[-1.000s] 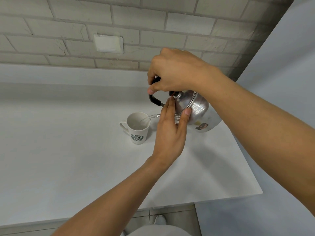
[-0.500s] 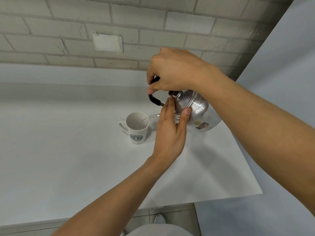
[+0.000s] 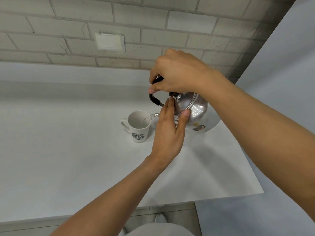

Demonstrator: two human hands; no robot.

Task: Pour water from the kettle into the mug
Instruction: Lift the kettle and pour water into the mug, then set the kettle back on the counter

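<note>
your right hand point(image 3: 177, 74) is closed around the black handle point(image 3: 154, 99) of the steel kettle point(image 3: 196, 108), which you hold tilted toward the left, above the white counter point(image 3: 68, 159). your left hand point(image 3: 167, 132) lies flat and open against the kettle: the fingers point(image 3: 167, 108) press on the lid point(image 3: 185, 103), and the thumb rests on the kettle body just below the lid's rim. the black lid knob point(image 3: 173, 94) shows between your two hands. the spout point(image 3: 156, 114) projects from behind your left hand and reaches over the right edge of the mug point(image 3: 139, 126). a thin stream of water point(image 3: 145, 119) runs from the spout tip down into the mug. the mug is white, stands upright on the counter just left of the kettle, and carries a round dark logo on the side facing you; its handle points left. a dark sticker point(image 3: 198, 128) sits low on the kettle body. behind the counter is a pale brick wall point(image 3: 68, 31) with a white wall plate point(image 3: 110, 41).
</note>
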